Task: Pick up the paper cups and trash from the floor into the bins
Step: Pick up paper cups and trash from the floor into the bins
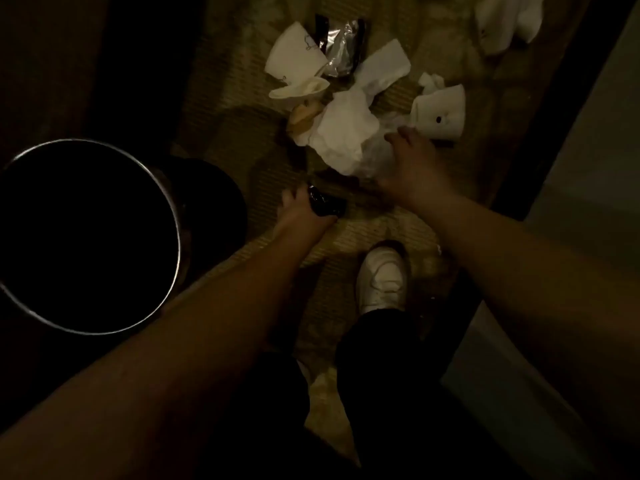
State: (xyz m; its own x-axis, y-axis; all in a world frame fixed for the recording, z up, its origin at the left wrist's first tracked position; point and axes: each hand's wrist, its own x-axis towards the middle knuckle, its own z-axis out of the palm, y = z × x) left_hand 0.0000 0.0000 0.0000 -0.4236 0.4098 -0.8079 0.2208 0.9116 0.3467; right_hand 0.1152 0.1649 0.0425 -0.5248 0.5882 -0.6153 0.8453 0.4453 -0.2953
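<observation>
The 1 head-worn view looked steeply down from close above the carpet point(242, 140), facing forward past both forearms, with the bin point(173, 216) at left.

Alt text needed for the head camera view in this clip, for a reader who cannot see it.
Dim view down at a person's arms over carpet: the left hand grips a black wrapper near a round bin, while the right hand reaches into crumpled white paper. Paper cups and a foil packet lie beyond; a white shoe stands below.
</observation>
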